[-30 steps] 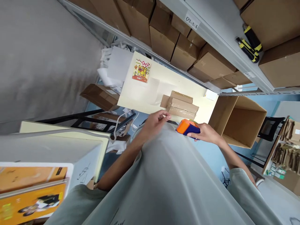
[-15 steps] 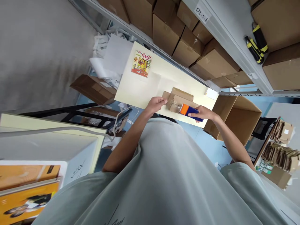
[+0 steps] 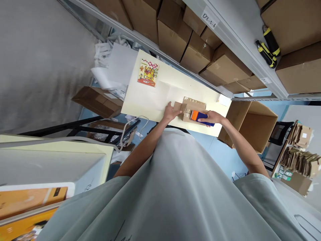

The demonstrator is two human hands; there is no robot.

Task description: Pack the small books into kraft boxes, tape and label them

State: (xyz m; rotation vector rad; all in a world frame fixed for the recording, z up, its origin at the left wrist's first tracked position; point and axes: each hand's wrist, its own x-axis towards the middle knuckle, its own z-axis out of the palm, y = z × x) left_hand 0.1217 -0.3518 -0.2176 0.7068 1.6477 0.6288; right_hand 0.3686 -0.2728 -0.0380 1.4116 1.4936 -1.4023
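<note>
Grey-green shirt front (image 3: 180, 187) nearest, filling the lower middle. Low left, white bin (image 3: 72, 187) with orange-covered books (image 3: 27, 201) in it. Left hand (image 3: 171, 113): thumb and fingers spread, holding nothing, one digit at the left end of the small cardboard box (image 3: 186, 115) (actual contact hard to confirm), brown flap (image 3: 177, 106) right beside it. Right hand (image 3: 213, 117): wrapped round the dark blue body of the tape dispenser (image 3: 204, 117), firm grip, orange end pointing left, held over the box's near side. Box sits near the front edge of the cream table (image 3: 140, 100); a taped cardboard piece (image 3: 195, 101) just behind it (same box or separate, can't tell). Colourful booklet (image 3: 147, 73) on the table's left part. Open carton (image 3: 259, 122) off the table's right end, another brown carton (image 3: 97, 102) off the left. Beyond: shelf (image 3: 232, 40) with closed boxes (image 3: 227, 68), black-yellow cutters (image 3: 272, 42) on its upper level. Far right, stacked flat cardboard (image 3: 298, 163).
</note>
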